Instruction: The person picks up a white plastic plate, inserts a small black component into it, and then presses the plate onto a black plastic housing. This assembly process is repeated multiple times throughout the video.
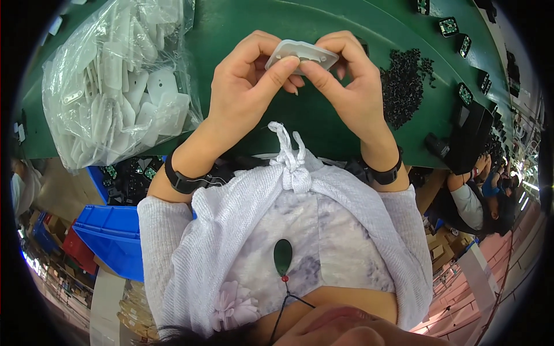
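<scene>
Both my hands hold one translucent whitish plastic cover (309,51) above the green table, at the far middle of the view. My left hand (254,69) grips its left end, thumb pressed on the near face. My right hand (346,66) pinches its right side, with that thumb beside the left one at the near edge. The thumbs hide part of the cover, and whether a small part sits under them I cannot tell. A pile of small black parts (404,86) lies just right of my right hand. Left of my left hand is a clear bag of similar white covers (115,86).
Black housings with green circuit boards (448,26) stand in a line along the table's (231,17) right side. Blue bins (109,233) are below the table edge at the left, one with black parts. Another person (479,202) sits at the right, near a black box (473,135).
</scene>
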The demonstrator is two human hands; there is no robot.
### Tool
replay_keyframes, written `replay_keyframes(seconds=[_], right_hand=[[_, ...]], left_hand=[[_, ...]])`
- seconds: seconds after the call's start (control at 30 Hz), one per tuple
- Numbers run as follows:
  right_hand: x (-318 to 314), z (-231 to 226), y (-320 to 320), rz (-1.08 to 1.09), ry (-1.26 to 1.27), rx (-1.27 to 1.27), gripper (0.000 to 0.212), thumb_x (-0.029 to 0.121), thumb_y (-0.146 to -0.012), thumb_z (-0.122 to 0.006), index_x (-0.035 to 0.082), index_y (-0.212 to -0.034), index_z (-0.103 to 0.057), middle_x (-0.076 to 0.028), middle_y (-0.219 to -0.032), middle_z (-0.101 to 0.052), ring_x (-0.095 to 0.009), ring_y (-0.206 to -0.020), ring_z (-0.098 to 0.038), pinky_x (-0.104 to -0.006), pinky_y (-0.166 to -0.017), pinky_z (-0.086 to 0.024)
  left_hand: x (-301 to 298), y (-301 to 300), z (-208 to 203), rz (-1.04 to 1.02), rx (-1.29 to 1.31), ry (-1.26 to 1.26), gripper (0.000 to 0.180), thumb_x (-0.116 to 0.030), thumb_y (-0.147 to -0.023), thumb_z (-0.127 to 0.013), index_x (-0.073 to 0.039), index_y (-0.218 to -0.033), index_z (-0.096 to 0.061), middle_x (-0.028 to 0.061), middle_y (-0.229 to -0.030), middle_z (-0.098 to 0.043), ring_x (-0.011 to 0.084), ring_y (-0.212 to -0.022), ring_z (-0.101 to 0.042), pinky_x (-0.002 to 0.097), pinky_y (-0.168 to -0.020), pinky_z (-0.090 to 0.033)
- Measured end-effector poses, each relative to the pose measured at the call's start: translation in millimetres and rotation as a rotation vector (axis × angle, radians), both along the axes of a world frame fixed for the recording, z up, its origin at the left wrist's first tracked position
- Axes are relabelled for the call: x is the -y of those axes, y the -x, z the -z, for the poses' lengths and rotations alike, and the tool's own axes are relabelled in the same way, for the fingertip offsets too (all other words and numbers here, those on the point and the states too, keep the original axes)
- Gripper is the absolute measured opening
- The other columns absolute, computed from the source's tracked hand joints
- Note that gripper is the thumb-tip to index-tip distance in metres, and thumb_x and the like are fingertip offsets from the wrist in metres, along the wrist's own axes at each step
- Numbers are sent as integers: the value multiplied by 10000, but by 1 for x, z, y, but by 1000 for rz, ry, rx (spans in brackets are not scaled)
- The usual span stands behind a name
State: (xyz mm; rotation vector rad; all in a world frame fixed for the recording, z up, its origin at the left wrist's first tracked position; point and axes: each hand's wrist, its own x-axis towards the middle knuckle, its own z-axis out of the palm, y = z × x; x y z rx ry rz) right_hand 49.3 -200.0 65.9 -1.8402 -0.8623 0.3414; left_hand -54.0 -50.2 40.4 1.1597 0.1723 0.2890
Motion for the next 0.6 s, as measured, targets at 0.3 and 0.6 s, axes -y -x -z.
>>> replay_keyframes(seconds=[0.3,0.6], right_hand=[[0,5,-3,-10,-54,-381,139,80,-881,-710,49,-946,-592,-3,-931,-567,-48,-774,-492,-205,-649,-374],[29,-8,-190,477,403,1242,412,308,-824,-738,31,-1102,-612,-163,-1022,-614,-394,-893,-599,-463,-817,-490]], left_hand=[[-5,-3,-1,33,-140,-9,272,-75,-1029,-468,56,-1259,-533,109,-904,-676,136,-740,-663,251,-700,-545],[-61,-61,29,-333,-172,-1279,114,-116,-988,-520,-76,-1059,-600,111,-873,-658,280,-782,-645,342,-685,-495]])
